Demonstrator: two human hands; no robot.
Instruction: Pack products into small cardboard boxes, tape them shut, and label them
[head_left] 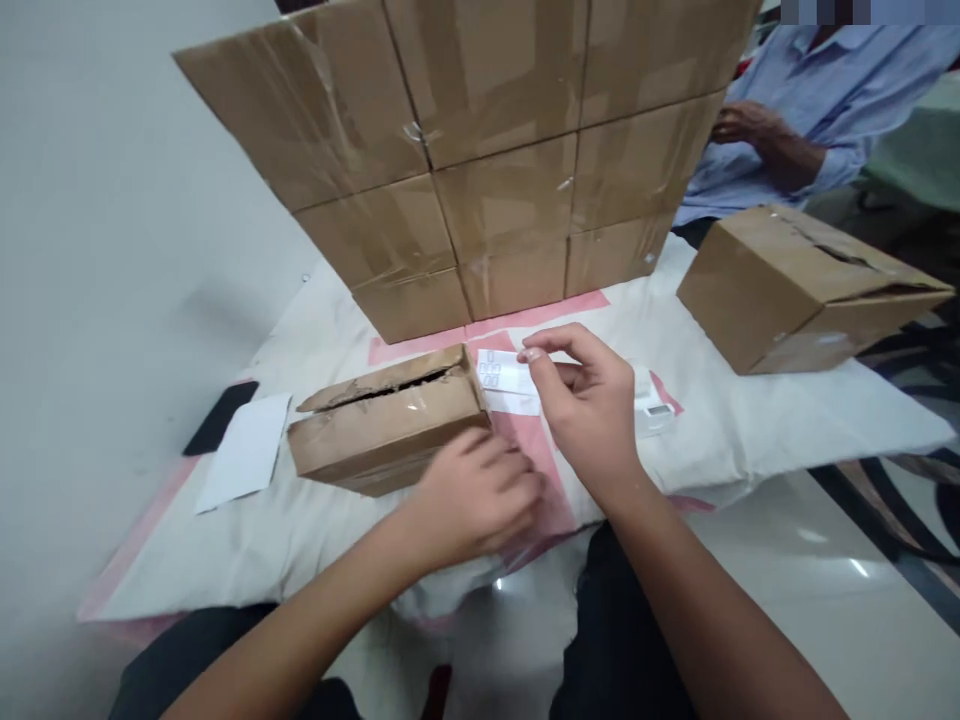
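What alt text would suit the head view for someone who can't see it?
A person's right hand pinches a white label beside a small cardboard box, which the left hand touches. Stacked boxes stand behind on a white cloth.

ahead: box wall [480,150] blocks | left: small box [386,420] | right: open cloth [750,420] (bare) — passable

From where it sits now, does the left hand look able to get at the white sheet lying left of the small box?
Probably yes. The left hand rests at the near right end of the small box; the white sheet lies flat on the cloth, with only bare cloth in front of the box between them.
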